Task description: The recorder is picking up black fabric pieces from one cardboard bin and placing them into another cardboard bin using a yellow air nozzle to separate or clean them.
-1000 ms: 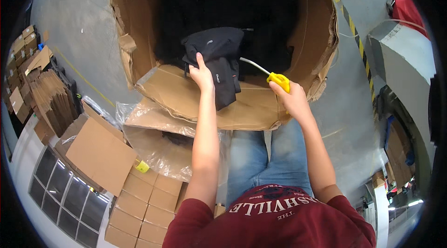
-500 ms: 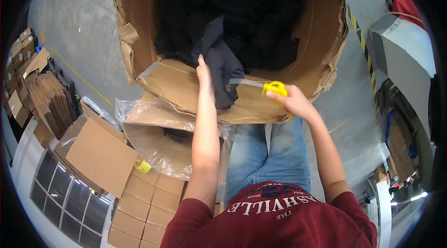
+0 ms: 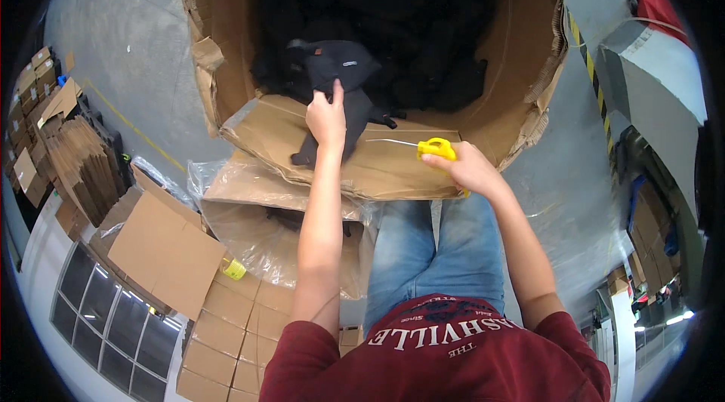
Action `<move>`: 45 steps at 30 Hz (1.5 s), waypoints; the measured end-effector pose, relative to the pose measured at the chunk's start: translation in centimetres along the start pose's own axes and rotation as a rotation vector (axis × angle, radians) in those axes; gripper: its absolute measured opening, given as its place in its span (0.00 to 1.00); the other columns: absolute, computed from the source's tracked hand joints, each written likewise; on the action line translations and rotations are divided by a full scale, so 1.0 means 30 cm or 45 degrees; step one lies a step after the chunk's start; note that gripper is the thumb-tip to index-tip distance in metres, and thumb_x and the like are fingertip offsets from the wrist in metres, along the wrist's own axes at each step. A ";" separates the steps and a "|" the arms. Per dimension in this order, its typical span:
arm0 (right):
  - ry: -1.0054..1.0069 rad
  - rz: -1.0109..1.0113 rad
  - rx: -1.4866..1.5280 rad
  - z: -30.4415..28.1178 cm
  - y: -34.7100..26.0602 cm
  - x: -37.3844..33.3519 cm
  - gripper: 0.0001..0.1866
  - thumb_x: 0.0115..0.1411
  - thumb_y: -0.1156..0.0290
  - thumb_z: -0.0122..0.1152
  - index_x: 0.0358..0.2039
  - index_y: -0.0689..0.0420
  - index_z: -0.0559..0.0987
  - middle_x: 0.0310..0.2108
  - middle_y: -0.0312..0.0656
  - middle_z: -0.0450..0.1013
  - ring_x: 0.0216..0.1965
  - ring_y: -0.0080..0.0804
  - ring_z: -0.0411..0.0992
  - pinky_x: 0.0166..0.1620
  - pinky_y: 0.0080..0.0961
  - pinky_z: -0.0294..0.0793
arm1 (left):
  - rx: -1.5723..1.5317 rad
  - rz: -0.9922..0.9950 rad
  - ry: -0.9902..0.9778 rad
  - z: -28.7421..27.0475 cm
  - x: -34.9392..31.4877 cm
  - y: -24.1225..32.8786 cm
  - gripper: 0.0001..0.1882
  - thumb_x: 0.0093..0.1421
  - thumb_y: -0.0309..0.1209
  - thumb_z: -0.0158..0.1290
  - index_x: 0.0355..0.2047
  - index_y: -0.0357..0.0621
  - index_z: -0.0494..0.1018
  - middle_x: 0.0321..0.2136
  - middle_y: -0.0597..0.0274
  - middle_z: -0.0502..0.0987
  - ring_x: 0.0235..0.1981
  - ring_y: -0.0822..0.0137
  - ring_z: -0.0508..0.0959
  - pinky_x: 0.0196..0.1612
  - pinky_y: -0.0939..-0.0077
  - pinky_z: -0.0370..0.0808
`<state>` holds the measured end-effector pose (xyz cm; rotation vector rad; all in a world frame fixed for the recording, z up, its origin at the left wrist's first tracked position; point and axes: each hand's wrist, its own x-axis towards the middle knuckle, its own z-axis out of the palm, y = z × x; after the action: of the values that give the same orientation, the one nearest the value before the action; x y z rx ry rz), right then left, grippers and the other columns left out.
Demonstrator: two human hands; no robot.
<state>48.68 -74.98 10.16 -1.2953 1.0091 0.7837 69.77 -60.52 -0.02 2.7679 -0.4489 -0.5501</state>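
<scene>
My left hand (image 3: 327,117) is closed on a black cloth piece (image 3: 349,126), its index finger stretched along the fabric. The piece has short tabs and bears a small brown patch and a small white label. It lies over the near flap of a large cardboard box (image 3: 211,17), partly on the dark pile (image 3: 408,32) inside. To the right, my right hand (image 3: 470,168) is wrapped round yellow-handled scissors (image 3: 436,149). Their thin metal blade points left toward the cloth, a little apart from it; whether the blades are parted cannot be made out.
Below the large box sits an open carton (image 3: 257,236) lined with clear plastic. Several closed cartons (image 3: 219,341) stand at the lower left, near a yellow object (image 3: 234,269). Flattened cardboard (image 3: 83,160) leans at the left. A grey machine (image 3: 657,85) stands at the right.
My left hand has moved slightly up, and the cloth is turned and spread so its patch and label show. The scissors have tilted, their blade now edge-on and farther from the cloth.
</scene>
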 end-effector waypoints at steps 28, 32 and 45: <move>-0.029 -0.077 0.930 -0.226 0.089 0.070 0.22 0.62 0.53 0.50 0.37 0.62 0.76 0.18 0.34 0.66 0.10 0.15 0.59 0.16 0.12 0.60 | 1.349 -0.637 -0.602 -0.898 -0.518 -0.400 0.33 0.60 0.48 0.48 0.55 0.32 0.60 0.45 0.46 0.73 0.43 0.53 0.75 0.48 0.64 0.70; -0.040 0.006 0.883 -0.236 0.126 0.090 0.21 0.62 0.54 0.51 0.38 0.62 0.76 0.18 0.33 0.65 0.10 0.14 0.58 0.16 0.12 0.57 | -0.389 -0.483 -0.185 -0.523 -0.219 -0.082 0.20 0.61 0.37 0.51 0.48 0.36 0.66 0.42 0.57 0.74 0.41 0.70 0.74 0.42 0.79 0.71; -0.202 0.214 1.218 -0.205 0.157 0.142 0.20 0.62 0.53 0.51 0.38 0.60 0.76 0.20 0.30 0.66 0.13 0.14 0.60 0.17 0.12 0.57 | -1.682 -1.301 -0.276 0.740 0.557 0.171 0.44 0.44 0.42 0.66 0.55 0.33 0.58 0.51 0.48 0.68 0.48 0.52 0.71 0.53 0.55 0.70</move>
<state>45.09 -80.72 4.49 -0.3254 1.1570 0.4088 74.12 -75.79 -23.40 1.4359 1.0126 -0.8835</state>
